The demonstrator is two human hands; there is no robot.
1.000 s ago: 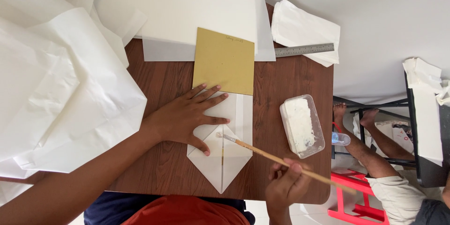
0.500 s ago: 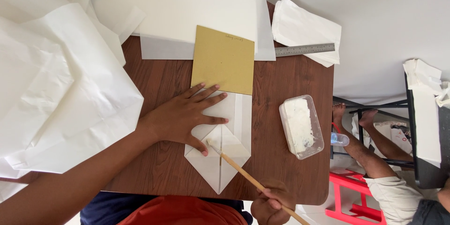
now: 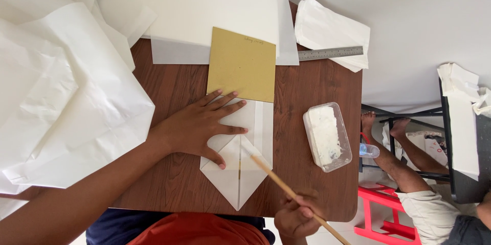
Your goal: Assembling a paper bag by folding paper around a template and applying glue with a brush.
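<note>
The left hand (image 3: 197, 128) is lying flat with fingers spread, pressing down on the folded white paper (image 3: 240, 160) in the middle of the brown wooden table (image 3: 169, 189). The right hand (image 3: 296, 219) is gripping a thin wooden stick (image 3: 286, 189), its tip touching the paper's pointed flap. A tan card (image 3: 241, 64) is overlapping the paper's far end. A plastic tub (image 3: 327, 136) of white paste is sitting just beside it, with a metal ruler (image 3: 330, 53) farther off.

One head-worn camera, looking straight down from above

It faces the brown wooden table (image 3: 174, 86) at close range; the left hand (image 3: 197, 127) sits mid-frame, the right hand (image 3: 296, 219) at the bottom edge.
</note>
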